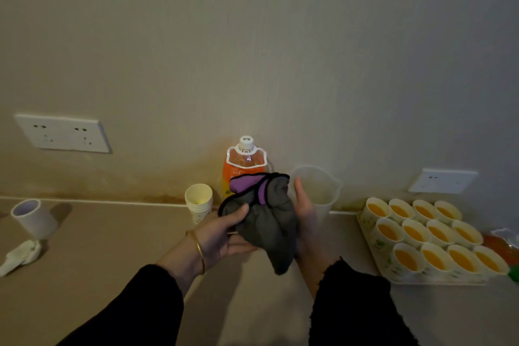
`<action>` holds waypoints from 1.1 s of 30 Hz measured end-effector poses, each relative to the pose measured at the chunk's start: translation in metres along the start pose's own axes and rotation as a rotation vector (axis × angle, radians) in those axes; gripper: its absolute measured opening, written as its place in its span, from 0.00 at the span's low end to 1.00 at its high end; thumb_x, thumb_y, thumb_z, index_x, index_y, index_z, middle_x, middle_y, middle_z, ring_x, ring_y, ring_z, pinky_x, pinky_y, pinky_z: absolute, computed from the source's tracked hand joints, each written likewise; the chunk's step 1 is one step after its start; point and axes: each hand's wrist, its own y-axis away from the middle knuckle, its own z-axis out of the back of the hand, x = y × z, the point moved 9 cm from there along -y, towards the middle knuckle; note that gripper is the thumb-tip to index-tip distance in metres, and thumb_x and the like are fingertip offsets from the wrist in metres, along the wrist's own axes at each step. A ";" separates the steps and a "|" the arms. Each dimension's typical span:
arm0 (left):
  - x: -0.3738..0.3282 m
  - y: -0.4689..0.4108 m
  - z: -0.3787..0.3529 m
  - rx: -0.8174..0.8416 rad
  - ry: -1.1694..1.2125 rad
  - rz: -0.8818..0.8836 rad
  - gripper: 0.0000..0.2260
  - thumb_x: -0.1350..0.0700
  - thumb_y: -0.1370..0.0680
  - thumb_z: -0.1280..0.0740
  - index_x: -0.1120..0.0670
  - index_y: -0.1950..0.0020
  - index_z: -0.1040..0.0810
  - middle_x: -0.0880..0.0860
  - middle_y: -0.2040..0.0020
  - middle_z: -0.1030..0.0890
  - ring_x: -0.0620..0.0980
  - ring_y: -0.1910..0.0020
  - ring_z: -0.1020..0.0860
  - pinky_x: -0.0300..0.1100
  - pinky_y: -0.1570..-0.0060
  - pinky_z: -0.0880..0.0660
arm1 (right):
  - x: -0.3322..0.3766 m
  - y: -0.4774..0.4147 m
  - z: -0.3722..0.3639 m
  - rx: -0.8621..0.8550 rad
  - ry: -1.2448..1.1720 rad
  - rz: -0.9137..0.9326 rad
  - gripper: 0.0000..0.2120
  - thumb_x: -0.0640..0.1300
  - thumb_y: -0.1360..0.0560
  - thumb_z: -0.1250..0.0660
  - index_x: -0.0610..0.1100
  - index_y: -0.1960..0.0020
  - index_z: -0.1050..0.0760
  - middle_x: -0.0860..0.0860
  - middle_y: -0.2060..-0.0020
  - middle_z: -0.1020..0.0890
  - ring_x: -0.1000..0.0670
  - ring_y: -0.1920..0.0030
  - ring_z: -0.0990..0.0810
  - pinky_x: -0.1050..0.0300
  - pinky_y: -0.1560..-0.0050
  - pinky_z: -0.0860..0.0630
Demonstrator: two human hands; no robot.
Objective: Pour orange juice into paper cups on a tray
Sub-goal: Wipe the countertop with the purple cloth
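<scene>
Left hand (222, 230) grips the grey cloth (266, 222) — right hand (304, 213) flat against it, fingers straight

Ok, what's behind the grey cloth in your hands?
The orange juice bottle stands behind the grey cloth with its white cap on. The cloth covers its lower half. A clear plastic jug stands beside it, partly covered by the right hand.

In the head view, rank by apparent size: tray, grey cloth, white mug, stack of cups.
Largest: tray
grey cloth, though nearest the camera
white mug
Smallest: stack of cups
</scene>
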 end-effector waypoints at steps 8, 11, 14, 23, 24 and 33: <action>-0.029 -0.010 0.020 -0.229 -0.137 -0.048 0.05 0.61 0.23 0.36 0.58 0.48 0.26 0.54 0.62 0.18 0.51 0.64 0.19 0.43 0.68 0.21 | 0.030 -0.010 -0.003 -0.055 0.438 0.052 0.16 0.46 0.22 0.39 0.35 0.41 0.25 0.38 0.47 0.18 0.42 0.47 0.18 0.54 0.48 0.20; -0.041 -0.008 0.030 -0.267 -0.037 -0.090 0.03 0.62 0.23 0.38 0.56 0.54 0.26 0.54 0.61 0.22 0.49 0.62 0.24 0.41 0.62 0.28 | 0.056 -0.006 0.009 -0.257 0.679 0.115 0.07 0.32 0.26 0.36 0.40 0.61 0.25 0.46 0.67 0.19 0.50 0.68 0.20 0.59 0.66 0.23; -0.059 -0.002 0.038 -0.265 0.134 -0.210 0.08 0.63 0.23 0.43 0.57 0.60 0.27 0.52 0.70 0.22 0.50 0.65 0.27 0.41 0.63 0.31 | 0.071 -0.003 0.014 -0.295 0.689 0.130 0.07 0.33 0.24 0.37 0.41 0.60 0.28 0.46 0.65 0.22 0.49 0.65 0.22 0.53 0.61 0.24; -0.088 0.008 0.034 -0.254 0.182 -0.221 0.13 0.55 0.20 0.43 0.58 0.61 0.28 0.54 0.68 0.23 0.52 0.66 0.26 0.43 0.65 0.29 | 0.109 0.003 -0.004 -0.325 0.894 0.339 0.07 0.40 0.20 0.39 0.48 0.56 0.27 0.50 0.58 0.21 0.52 0.59 0.21 0.60 0.58 0.23; -0.088 0.007 0.035 -0.244 0.192 -0.213 0.13 0.55 0.21 0.44 0.58 0.63 0.29 0.54 0.68 0.25 0.52 0.68 0.26 0.40 0.68 0.28 | 0.110 0.003 -0.009 -0.306 0.895 0.349 0.07 0.40 0.20 0.39 0.48 0.55 0.26 0.50 0.58 0.20 0.52 0.58 0.21 0.60 0.57 0.23; -0.044 0.010 -0.027 0.371 -0.558 -0.007 0.32 0.47 0.47 0.18 0.56 0.47 0.21 0.53 0.50 0.16 0.50 0.51 0.18 0.40 0.50 0.23 | 0.068 -0.010 -0.068 0.157 0.889 0.102 0.07 0.33 0.22 0.39 0.38 0.48 0.24 0.47 0.61 0.18 0.53 0.61 0.19 0.62 0.58 0.22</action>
